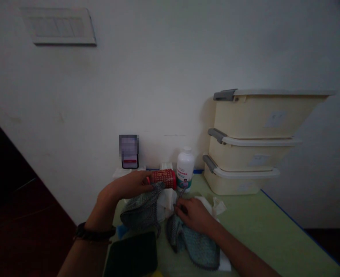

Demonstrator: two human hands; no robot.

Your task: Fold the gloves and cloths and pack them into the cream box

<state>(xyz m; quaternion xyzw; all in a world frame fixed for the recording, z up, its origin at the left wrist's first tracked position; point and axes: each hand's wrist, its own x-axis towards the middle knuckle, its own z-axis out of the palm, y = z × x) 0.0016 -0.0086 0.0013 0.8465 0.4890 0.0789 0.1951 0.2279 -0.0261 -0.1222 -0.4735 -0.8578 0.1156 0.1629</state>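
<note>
My left hand (135,184) is closed on the upper edge of a grey-blue woven cloth (139,211), which hangs in folds below the fingers. My right hand (194,215) pinches the top of a second grey-blue cloth section (201,246) draped over the table. Whether the two sections are joined cannot be made out. A thin, pointed, greyish thing (182,191) sticks up beside the right fingertips, too blurred to name. Crumpled white paper or plastic (167,200) lies between the hands. Right behind the left fingers, a red patterned can (164,179) rests on its side.
A white bottle (185,169) stands behind the hands, near a propped phone (130,154). Three lidded cream bins (236,182) are stacked at the right against the wall. A dark green pad (132,254) and a blue piece (122,231) lie on the green table (259,231).
</note>
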